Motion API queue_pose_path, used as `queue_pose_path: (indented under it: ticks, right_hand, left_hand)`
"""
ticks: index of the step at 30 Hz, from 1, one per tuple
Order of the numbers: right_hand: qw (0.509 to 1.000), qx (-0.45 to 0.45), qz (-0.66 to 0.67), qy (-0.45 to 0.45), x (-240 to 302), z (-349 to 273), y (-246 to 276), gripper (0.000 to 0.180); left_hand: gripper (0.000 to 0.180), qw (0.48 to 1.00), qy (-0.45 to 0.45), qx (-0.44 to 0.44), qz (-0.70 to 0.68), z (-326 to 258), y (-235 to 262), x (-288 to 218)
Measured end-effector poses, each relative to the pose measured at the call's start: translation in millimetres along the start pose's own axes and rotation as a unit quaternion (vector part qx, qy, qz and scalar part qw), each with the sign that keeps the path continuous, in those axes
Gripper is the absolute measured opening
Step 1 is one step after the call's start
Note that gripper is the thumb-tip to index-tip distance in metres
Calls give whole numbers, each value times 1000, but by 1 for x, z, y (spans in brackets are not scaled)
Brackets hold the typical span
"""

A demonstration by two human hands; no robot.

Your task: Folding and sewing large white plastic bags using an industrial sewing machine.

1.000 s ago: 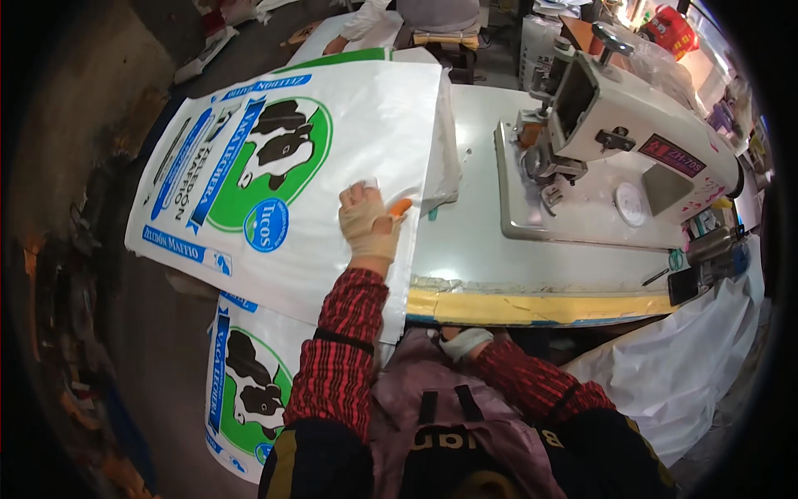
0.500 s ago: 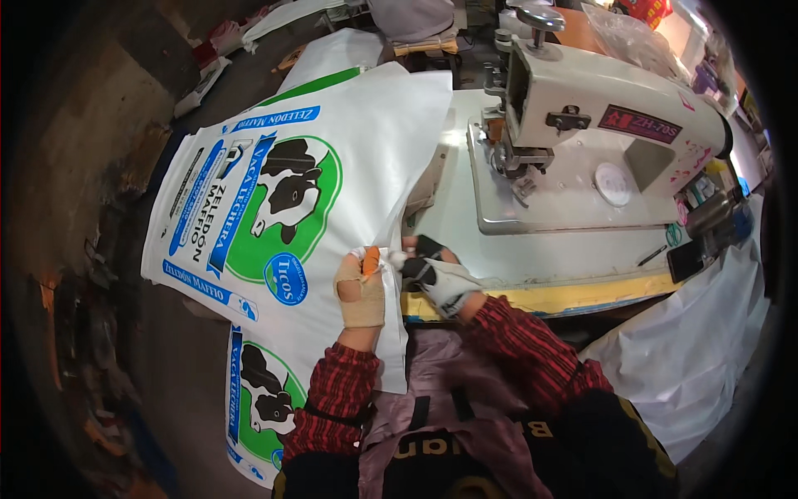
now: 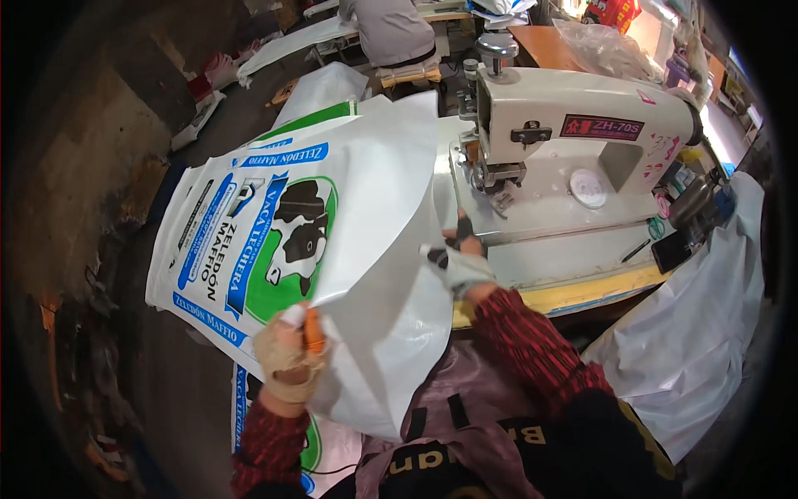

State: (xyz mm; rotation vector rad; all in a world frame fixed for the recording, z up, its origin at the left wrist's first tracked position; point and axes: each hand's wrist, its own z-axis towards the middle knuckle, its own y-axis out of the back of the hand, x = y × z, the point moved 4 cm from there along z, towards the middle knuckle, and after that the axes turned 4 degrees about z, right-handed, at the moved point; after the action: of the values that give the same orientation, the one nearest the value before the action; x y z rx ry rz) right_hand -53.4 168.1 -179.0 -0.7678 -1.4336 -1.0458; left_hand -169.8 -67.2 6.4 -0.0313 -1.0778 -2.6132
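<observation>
The white woven sack (image 3: 349, 241), printed with a black-and-white cow on a green circle and blue bands, lies folded over the desk (image 3: 573, 291) edge. The left hand (image 3: 287, 358) clamps its lower fold beside an orange tool (image 3: 313, 331); the right hand (image 3: 461, 262) pinches its white edge, just below the sewing machine (image 3: 573, 141).

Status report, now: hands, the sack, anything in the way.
Left hand gripping lower edge of the white printed sack. Right hand gripping its folded edge beside the sewing machine. Sack lifted and folded over; nothing between it and the machine.

My white sack (image 3: 332, 233) with its green, blue and black print fills centre-left; a red label plate (image 3: 600, 127) sits upper right.
</observation>
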Motion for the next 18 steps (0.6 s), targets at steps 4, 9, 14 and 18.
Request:
queue_pose_path:
  ticks: [4, 9, 14, 18]
  right_hand:
    - [970, -48, -191, 142, 48, 10, 7, 38]
    - [948, -24, -127, 291, 107, -48, -5, 30]
    - [953, 83, -76, 280, 84, -90, 16, 26]
    - [939, 51, -189, 282, 51, -122, 44, 20]
  left_hand:
    - [15, 987, 147, -51, 32, 22, 78, 87]
    - [29, 913, -26, 362, -188, 45, 12, -10]
    - [28, 839, 152, 277, -442, 103, -94, 37]
    - [18, 750, 512, 276, -316, 110, -89, 74]
